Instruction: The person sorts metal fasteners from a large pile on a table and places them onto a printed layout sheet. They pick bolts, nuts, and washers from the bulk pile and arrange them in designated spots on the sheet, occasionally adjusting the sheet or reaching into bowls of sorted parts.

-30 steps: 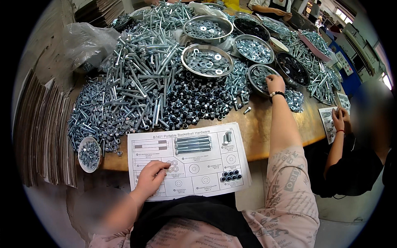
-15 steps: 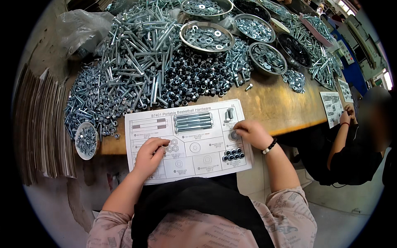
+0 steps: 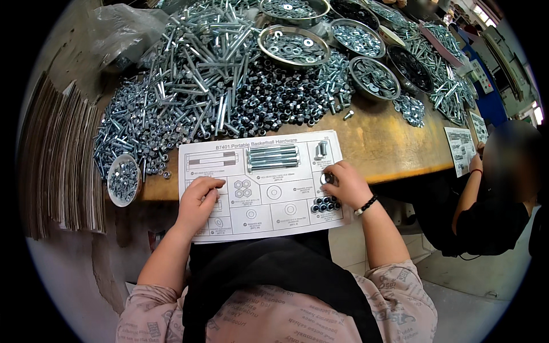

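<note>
Right hand (image 3: 347, 183): moved in the last second from the bowl of washers (image 3: 364, 94) to the right side of the sheet (image 3: 257, 227). Now bent over the box just below the short bolts (image 3: 322, 150) and just above the nuts (image 3: 326, 204).
Right grip: closed in a pinch, thumb and forefinger on a washer (image 3: 327, 178). Perhaps on more than one; count hidden by the fingers.
Washer: at the fingertips, over the paper, between short bolts and nuts. Touching the paper or just off it: cannot tell.
Left hand (image 3: 197, 204): drawn a little towards the left edge of the sheet, leaving the printed nuts (image 3: 243, 188), partly covered a second ago, in plain sight. Now resting on the paper, loosely curled.
Left grip: slack, with nothing seen between thumb and forefinger.
Sheet: lying over the front edge of the table (image 3: 394, 140), next to the black apron (image 3: 280, 268). Bearing long bolts (image 3: 273, 158) at top middle, short bolts at top right, nuts in two rows at lower right, all in the same boxes as a second ago.
Bowl of washers: free of the hand now, beyond the sheet and to the right, well apart from both hands.
Meaning: fetching done for this washer, by the look of it; setting down apparently not finished, given the pinch. In the middle boxes, only printed shapes so far.
</note>
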Available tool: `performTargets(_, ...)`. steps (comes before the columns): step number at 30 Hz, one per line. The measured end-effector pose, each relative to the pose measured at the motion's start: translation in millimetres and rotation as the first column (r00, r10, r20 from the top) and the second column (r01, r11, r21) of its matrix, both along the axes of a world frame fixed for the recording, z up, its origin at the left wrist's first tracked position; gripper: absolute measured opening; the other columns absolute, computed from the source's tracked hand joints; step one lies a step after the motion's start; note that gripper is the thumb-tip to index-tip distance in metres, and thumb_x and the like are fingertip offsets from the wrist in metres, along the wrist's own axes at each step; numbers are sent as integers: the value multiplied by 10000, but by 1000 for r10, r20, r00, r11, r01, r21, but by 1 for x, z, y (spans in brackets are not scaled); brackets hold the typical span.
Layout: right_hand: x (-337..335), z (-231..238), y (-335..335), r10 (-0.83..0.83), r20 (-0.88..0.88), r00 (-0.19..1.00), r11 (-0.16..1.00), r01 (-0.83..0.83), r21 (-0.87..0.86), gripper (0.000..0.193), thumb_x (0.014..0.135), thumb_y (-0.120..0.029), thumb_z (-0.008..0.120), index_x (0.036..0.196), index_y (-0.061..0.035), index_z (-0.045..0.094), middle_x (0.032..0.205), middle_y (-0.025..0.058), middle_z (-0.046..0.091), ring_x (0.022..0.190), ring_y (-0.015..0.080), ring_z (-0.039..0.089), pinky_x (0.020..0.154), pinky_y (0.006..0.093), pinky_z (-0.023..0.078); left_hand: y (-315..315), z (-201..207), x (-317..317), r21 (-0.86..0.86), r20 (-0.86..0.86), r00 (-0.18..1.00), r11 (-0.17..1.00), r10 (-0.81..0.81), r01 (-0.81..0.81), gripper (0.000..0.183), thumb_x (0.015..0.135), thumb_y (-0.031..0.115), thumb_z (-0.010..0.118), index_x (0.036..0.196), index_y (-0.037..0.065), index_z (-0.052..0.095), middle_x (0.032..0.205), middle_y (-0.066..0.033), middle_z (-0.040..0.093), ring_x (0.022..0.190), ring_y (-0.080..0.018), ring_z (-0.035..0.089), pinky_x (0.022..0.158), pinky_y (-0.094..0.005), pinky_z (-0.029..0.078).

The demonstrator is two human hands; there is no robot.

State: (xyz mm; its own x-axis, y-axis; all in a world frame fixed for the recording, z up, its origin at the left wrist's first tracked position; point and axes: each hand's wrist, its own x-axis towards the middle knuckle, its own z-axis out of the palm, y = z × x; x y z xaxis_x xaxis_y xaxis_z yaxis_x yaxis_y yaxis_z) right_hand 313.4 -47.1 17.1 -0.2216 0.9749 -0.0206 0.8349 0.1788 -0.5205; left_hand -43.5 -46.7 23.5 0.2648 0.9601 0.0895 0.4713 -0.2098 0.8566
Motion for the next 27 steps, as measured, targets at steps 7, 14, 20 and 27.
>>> performTargets(7, -6, 15, 32, -202, -61, 977, 979, 201, -26, 524, 640, -235, 730, 1093, -56, 536, 1020, 162, 524, 864, 297, 552, 750, 361, 457, 8, -3, -39, 81, -53, 969, 968, 242, -238, 229, 772, -7, 489, 978, -11, 590, 914, -89, 557, 791, -169, 535, 711, -253, 426)
performTargets(14, -11, 1, 67, 44, 58, 997, 998, -46, 42, 416, 635, -224, 730, 999, -85, 585, 1071, 174, 492, 955, 342, 516, 798, 372, 445, 0, -14, -61, 31, 6, 946, 946, 323, -323, 235, 765, -15, 480, 970, -13, 595, 925, -94, 560, 802, -174, 550, 714, -258, 437)
performTargets(20, -8, -3, 68, 97, 39, 995, 993, -99, 63, 379, 631, -167, 731, 965, -62, 588, 1044, 164, 501, 946, 325, 517, 790, 363, 449, 4, -17, -69, 104, -73, 945, 945, 319, -311, 224, 779, 40, 500, 974, -7, 600, 920, -135, 566, 836, -246, 561, 730, -302, 442)
performTargets(27, -15, 13, 65, -37, -173, 984, 989, 61, 132, 386, 657, -63, 682, 1024, -29, 566, 1053, 82, 494, 678, 141, 498, 613, 248, 442, 48, 7, -117, 305, -151, 877, 866, 456, -397, 319, 754, 36, 546, 1073, 39, 551, 882, -90, 556, 696, -181, 533, 636, -282, 439)
